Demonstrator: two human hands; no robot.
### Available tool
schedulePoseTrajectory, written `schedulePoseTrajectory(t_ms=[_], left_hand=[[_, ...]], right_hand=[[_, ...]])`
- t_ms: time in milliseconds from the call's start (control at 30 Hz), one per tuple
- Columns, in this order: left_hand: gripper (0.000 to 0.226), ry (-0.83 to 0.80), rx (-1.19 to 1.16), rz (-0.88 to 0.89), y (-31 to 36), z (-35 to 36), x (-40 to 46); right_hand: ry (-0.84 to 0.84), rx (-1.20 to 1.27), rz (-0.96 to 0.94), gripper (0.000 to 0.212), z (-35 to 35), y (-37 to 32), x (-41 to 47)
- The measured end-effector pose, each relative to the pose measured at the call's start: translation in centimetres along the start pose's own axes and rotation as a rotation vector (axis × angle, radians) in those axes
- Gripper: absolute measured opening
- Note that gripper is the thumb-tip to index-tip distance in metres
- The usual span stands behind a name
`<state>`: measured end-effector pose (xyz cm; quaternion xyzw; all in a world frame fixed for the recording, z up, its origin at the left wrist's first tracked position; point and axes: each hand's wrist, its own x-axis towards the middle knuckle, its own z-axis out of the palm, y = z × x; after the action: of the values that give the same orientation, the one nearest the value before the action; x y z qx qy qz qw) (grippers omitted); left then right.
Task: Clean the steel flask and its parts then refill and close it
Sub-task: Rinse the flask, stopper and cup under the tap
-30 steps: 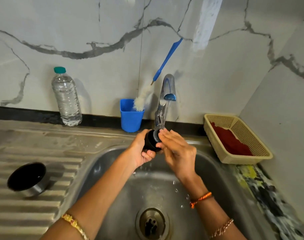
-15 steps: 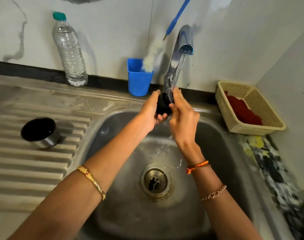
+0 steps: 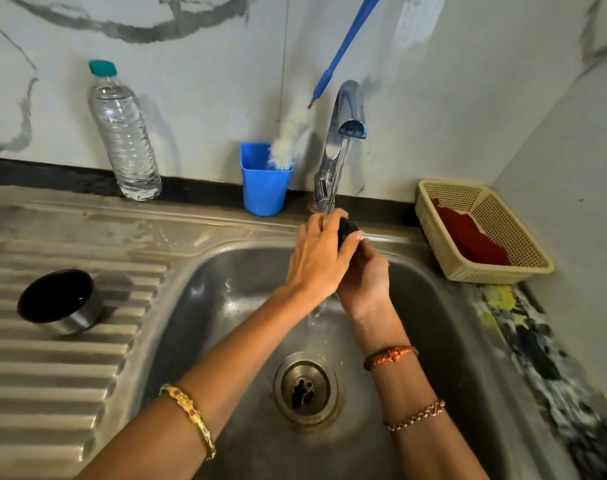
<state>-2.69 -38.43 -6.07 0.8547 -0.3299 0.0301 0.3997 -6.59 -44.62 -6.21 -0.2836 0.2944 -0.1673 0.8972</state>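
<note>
Both hands meet under the tap [image 3: 343,140] over the sink [image 3: 433,306]: left hand [image 3: 317,261] lies on top with fingers curled over a small dark flask stopper [image 3: 347,229], right hand [image 3: 364,275] cups it from below, fingers wrapped round its underside. Only a sliver of the stopper shows between the fingers; its shape is otherwise hidden. Water stream [image 3: 331,199] runs from the spout onto the left knuckles and drips off below the wrists toward the drain [image 3: 307,388]. Steel flask cup [image 3: 59,301] sits mouth-up on the ribbed drainboard [image 3: 53,375], well apart to the left; the flask body itself is not in view. Bottle brush [image 3: 295,133] stands in a blue cup [image 3: 264,181] just beside the tap; plastic water bottle [image 3: 122,133] stands at the back of the counter; cream basket [image 3: 482,233] with a red cloth [image 3: 468,237] sits at right. Judgement: step in hand is rinsing the stopper. To do it well, turn the part so the stream reaches threads and seal groove rather than the knuckles, rub with thumbs, keep a firm hold since wet plastic slips, and work low over the basin to limit splash. Writing: no brand, label or legible text on any item.
</note>
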Motion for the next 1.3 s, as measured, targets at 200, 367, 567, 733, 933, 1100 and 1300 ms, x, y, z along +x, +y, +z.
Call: schedulePoseTrajectory(t_ms=[200,367,567,733,933,1100,1300], left_hand=[[0.029,0.139,-0.229,-0.138,-0.5,-1.0,0.2],[0.034,0.128,-0.974,-0.606,-0.9,-2.9,1.3],[0.039,-0.213,-1.026,-0.763,-1.0,-4.6,1.4],[0.033,0.076,-1.12,-0.815,-0.2,-3.5,1.4],[0.029,0.201,-1.2,-0.931,-0.3,-3.6,1.3],[0.027,0.02,-1.176,-0.882,-0.7,-3.3,1.8],[0.033,-0.027,-1.119,-0.778,-0.2,-2.8,2.3]], right_hand=[[0.054,-0.761,-0.349,0.037,1.4,1.1,0.5],[-0.276,-1.495,-0.972,0.052,3.3,0.5,-0.7],[-0.566,-1.635,-0.836,0.052,4.1,-1.8,0.0],[-0.216,-1.478,-0.719,0.053,5.3,-1.0,0.0],[-0.324,-1.685,-0.99,0.056,1.7,0.3,-1.1],[-0.195,-1.282,-1.356,0.031,-0.3,-0.3,-0.3],[-0.096,-0.542,-0.757,0.019,0.0,-0.7,-0.8]])
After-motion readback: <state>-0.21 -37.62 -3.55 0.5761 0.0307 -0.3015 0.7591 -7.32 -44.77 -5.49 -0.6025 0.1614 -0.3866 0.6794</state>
